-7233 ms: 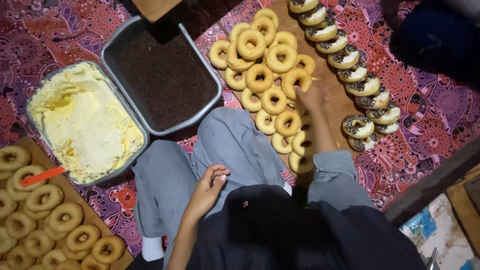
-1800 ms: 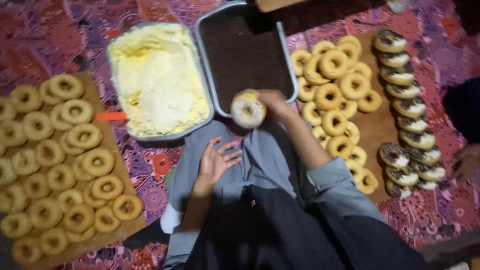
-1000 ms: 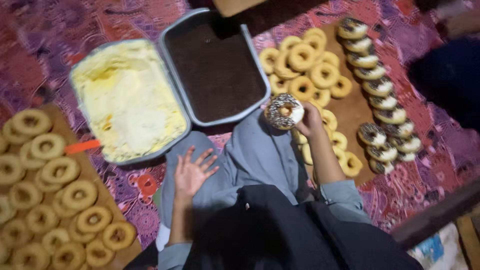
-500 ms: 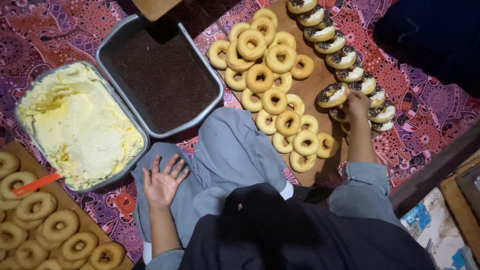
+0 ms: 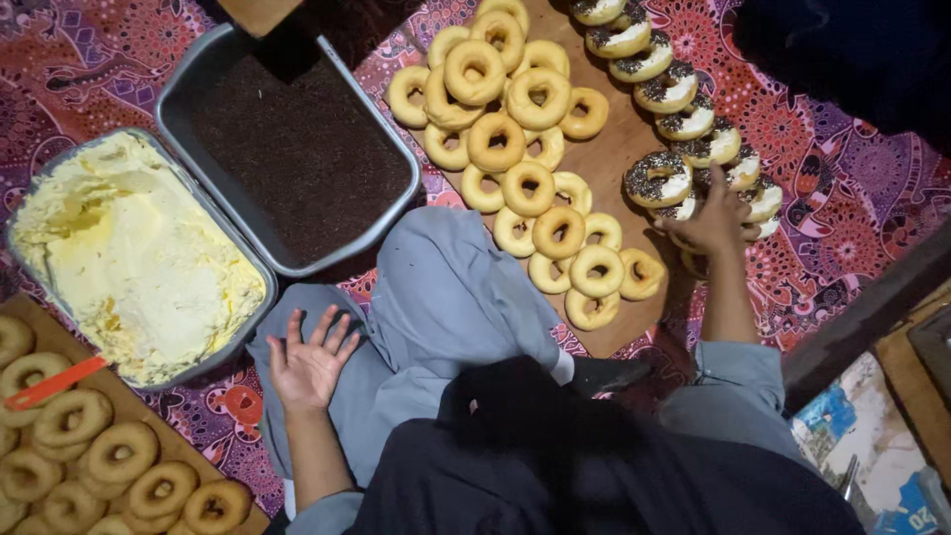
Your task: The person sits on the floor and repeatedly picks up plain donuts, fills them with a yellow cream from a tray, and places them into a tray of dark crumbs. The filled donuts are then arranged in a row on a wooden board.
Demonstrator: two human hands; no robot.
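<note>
right hand [image 5: 715,220] is setting its grip around a round, cream-iced, chocolate-sprinkled doughnut [image 5: 658,178] on the wooden board [image 5: 634,134] | soft, light, smeary: hold by bare edges | left hand [image 5: 311,359] is lying open-palmed

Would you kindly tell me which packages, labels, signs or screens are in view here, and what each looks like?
Printed package: bottom right corner, partly cut off by the frame edge; blue and white, shape unclear.
Blue-and-pale printed sheet or wrapper: right of the person's knee, flat, partly hidden.
No signs or screens in view.
</note>
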